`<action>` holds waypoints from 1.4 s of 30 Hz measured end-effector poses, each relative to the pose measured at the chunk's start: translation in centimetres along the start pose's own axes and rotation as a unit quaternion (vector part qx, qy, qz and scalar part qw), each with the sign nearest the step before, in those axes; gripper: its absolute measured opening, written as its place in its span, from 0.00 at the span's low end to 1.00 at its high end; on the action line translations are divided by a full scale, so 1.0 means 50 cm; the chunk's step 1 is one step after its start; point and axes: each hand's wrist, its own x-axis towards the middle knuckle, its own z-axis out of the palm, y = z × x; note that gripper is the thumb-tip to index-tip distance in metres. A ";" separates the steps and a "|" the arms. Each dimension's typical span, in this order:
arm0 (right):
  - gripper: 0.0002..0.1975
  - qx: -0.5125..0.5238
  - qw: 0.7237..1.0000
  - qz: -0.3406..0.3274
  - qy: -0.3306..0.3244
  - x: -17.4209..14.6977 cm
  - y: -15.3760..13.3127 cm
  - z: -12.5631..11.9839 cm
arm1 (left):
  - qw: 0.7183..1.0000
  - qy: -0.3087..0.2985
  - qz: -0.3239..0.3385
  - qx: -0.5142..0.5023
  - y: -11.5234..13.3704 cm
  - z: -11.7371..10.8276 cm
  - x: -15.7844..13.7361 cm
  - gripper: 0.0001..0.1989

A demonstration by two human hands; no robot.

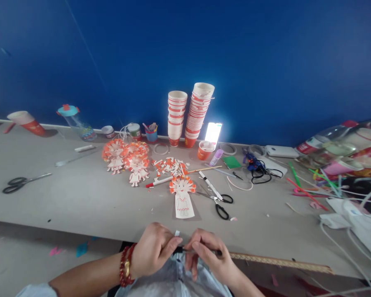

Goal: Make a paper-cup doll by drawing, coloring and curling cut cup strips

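Note:
My left hand (156, 251), with red beads at the wrist, is closed on one end of a slim black pen (179, 249) near the table's front edge. A small white bit (177, 234) shows above its thumb; I cannot tell what it is. Closed around the pen's other end is my right hand (208, 251). Just beyond the hands lies a paper doll (183, 204) with orange-and-white fringed hair and a drawn dress. Black-handled scissors (221, 210) and a white marker with black marks (210, 185) lie right of it, a red-capped marker (159, 181) behind it.
Several finished-looking paper dolls (137, 167) and orange paper scraps (170, 166) lie left of centre. Two tall paper-cup stacks (177, 117) stand by the blue wall, near a lit phone (214, 133). Other scissors (18, 183) lie left; a glue gun (253, 161), cables and bottles crowd the right.

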 end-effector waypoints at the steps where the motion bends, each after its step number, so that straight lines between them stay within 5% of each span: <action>1: 0.16 0.001 1.000 0.002 0.002 0.003 0.002 -0.002 | 1.000 -0.010 0.003 -0.005 0.001 -0.002 0.002 0.25; 7: 0.17 0.031 0.998 -0.008 0.054 0.018 0.015 -0.006 | 0.995 -0.019 0.083 0.042 -0.006 -0.019 0.014 0.29; 17: 0.16 0.025 0.997 -0.018 0.070 0.021 0.019 0.002 | 0.990 -0.019 0.106 0.097 -0.030 -0.016 0.012 0.23; 21: 0.20 -0.001 0.991 -0.067 0.114 0.032 0.000 -0.024 | 0.980 0.060 0.069 0.179 -0.064 -0.078 0.042 0.18; 25: 0.17 -0.066 0.964 -0.110 0.232 0.042 -0.026 -0.063 | 0.943 0.138 -0.017 0.302 -0.134 -0.164 0.109 0.14; 28: 0.16 -0.096 0.951 -0.106 0.273 0.048 -0.025 -0.083 | 0.910 0.122 -0.034 0.396 -0.189 -0.198 0.167 0.14; 35: 0.19 -0.150 0.955 -0.084 0.240 0.047 -0.002 -0.094 | 0.896 0.096 -0.050 0.430 -0.244 -0.186 0.228 0.10; 42: 0.18 -0.164 0.950 -0.078 0.253 0.032 0.000 -0.106 | 0.907 0.092 -0.054 0.407 -0.214 -0.162 0.150 0.12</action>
